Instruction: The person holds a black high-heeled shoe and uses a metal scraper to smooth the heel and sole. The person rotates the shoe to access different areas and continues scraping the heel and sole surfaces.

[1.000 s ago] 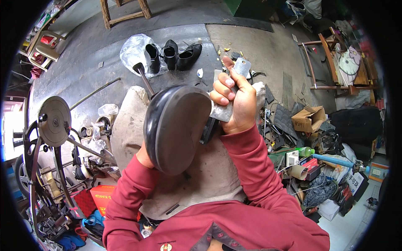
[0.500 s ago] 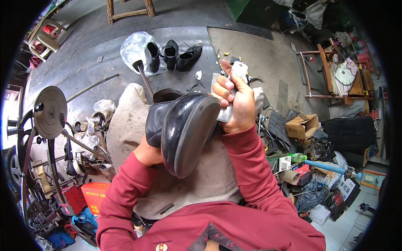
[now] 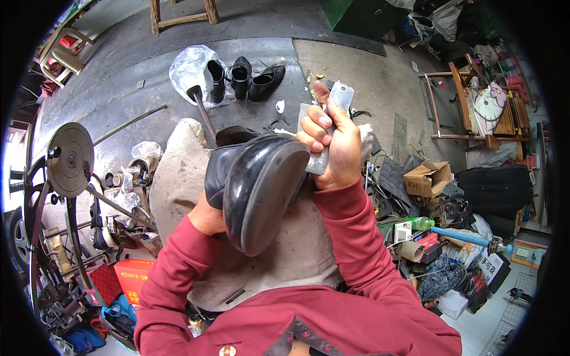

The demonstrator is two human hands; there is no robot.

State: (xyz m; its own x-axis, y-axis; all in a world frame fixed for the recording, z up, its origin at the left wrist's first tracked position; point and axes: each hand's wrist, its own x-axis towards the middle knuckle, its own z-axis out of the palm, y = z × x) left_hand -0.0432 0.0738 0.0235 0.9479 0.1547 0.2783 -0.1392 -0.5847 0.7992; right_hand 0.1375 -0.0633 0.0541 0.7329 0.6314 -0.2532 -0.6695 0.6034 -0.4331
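A black leather shoe (image 3: 264, 193) is held over my lap, its dark sole edge turned toward the right and its rounded end pointing down. My left hand (image 3: 208, 216) grips it from the lower left, with most of the fingers hidden behind the shoe. Beside the shoe's upper right edge, my right hand (image 3: 335, 142) is closed around a flat grey metal strip (image 3: 341, 97) with a hole near its top end. More flat grey metal shows around the fingers; whether it is one piece I cannot tell. A beige cloth (image 3: 279, 261) covers my lap under the shoe.
Several black shoes (image 3: 240, 80) stand on the floor ahead, next to a clear plastic bag (image 3: 190, 68). At the left rises a machine with a round metal wheel (image 3: 70, 159). An open cardboard box (image 3: 427, 179) and mixed clutter lie at the right, near a wooden chair (image 3: 460, 101).
The metal strip in my right hand has tilted a little and catches less glare. The shoe has shifted slightly left and down in my left hand.
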